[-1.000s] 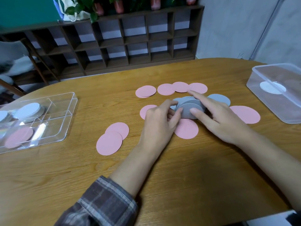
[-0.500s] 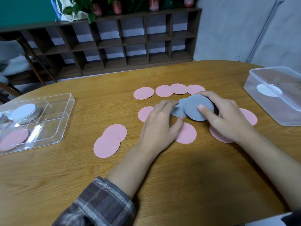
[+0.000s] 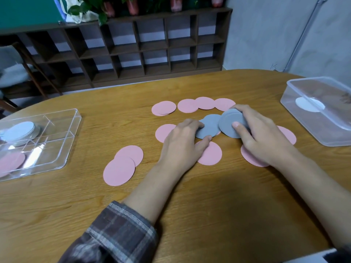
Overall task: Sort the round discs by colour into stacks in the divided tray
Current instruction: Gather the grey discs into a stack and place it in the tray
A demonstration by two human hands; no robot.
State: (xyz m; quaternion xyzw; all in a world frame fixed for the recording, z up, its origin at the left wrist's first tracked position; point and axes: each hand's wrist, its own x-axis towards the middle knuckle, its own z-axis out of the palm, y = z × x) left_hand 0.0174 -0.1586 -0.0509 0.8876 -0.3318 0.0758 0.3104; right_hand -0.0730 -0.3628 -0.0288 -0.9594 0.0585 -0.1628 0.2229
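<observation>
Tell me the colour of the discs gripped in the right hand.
Grey: the discs in the right hand, seen in the head view.

The right hand (image 3: 260,135) has gathered a grey stack (image 3: 228,126) off the pile and tipped it up, leaving one grey disc (image 3: 209,126) held by the left hand (image 3: 182,143).

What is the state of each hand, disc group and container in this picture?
left hand: pinches a grey disc at its edge.
right hand: grips a grey stack, tilted up.
pink discs: loose on the table, some overlapping.
divided tray: uncovered; pale stack and pink stack in separate compartments.
clear box: on the table, lid state unclear.
</observation>
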